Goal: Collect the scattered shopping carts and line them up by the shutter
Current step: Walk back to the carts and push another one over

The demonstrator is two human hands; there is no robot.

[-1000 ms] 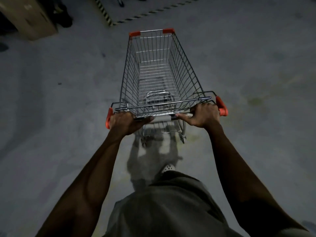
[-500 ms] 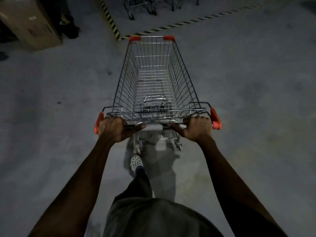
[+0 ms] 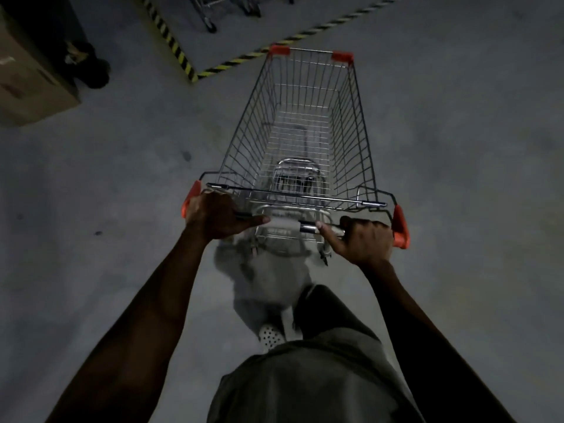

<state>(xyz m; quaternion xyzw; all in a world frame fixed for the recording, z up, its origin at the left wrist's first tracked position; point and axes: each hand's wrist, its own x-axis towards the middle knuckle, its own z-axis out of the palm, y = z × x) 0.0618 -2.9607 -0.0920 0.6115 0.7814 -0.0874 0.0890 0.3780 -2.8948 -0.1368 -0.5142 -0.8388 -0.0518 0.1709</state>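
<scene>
Cart (image 3: 305, 138) ahead; box (image 3: 27, 83) far left; floor tape (image 3: 232, 64) beyond.

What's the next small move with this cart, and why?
Probably roll the cart forward over the striped floor tape, nosing slightly left. Both the left hand and right hand grip its handle. The basket's front edge reaches the tape in this view, and the parked carts whose wheels show beyond it lie ahead and to the left.

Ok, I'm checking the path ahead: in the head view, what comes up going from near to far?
White perforated shoe → cart handle → wire cart basket → yellow-black striped floor tape → parked carts beyond it.
</scene>
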